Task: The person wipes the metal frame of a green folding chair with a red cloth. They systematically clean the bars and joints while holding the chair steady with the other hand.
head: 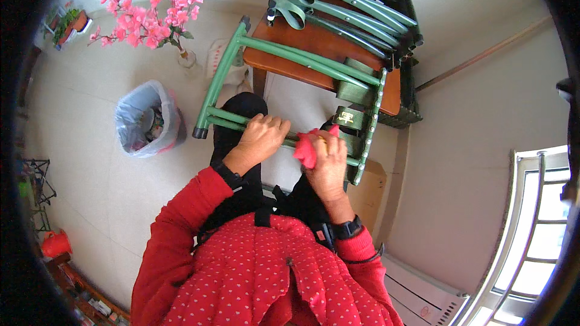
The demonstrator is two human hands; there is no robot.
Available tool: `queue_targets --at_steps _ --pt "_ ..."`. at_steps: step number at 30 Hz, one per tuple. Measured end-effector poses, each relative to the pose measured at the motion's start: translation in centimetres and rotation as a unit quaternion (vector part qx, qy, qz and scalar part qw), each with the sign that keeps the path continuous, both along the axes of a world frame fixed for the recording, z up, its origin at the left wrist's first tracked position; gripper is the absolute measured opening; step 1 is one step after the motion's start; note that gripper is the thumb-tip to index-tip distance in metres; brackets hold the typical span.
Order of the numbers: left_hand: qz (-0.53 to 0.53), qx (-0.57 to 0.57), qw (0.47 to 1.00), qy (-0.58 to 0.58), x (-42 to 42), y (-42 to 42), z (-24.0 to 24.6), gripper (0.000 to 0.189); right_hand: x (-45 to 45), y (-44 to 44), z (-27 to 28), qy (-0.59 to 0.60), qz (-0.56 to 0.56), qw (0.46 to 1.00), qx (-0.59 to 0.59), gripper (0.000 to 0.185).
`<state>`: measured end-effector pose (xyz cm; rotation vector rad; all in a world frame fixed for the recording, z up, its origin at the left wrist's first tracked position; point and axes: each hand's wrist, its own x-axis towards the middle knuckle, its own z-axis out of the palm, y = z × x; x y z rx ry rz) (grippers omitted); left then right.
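A folded green metal stool (219,74) with webbing straps (355,93) lies across my knees. One strap bears a yellow printed mark. My left hand (265,136) is closed around the near tube (226,116), left of its middle. Farther right along that same tube, my right hand (328,154) grips a pinkish-red cloth (306,151) bunched against the metal. The fingers and cloth hide part of the tube. Rivets line the bar (374,120) that fixes the straps at the right end. Black caps (200,132) cover the ends of the left tube.
Beyond the stool stands a brown wooden chair (290,61), with several folded green stools (344,4) stacked on it. A lined waste bin (152,117) is on the floor to the left. Pink artificial blossoms (154,18) stand in a vase behind it. A barred window (539,235) is at right.
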<state>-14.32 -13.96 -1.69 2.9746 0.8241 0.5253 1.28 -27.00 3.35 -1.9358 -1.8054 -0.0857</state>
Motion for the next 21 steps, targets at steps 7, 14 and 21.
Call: queue_targets --at_steps 7,14,21 --pt "-0.025 -0.009 0.992 -0.123 -0.1 0.0 0.6 0.01 -1.6 2.4 -0.5 0.025 0.039 0.999 0.001 0.05" --pt "-0.017 0.003 1.0 -0.019 0.0 -0.1 1.0 0.025 1.2 -1.4 1.1 -0.035 -0.003 0.999 -0.018 0.05" --pt "-0.011 0.016 1.0 -0.006 0.1 -0.1 1.1 0.033 5.3 -6.0 3.3 -0.042 -0.13 0.986 0.096 0.048"
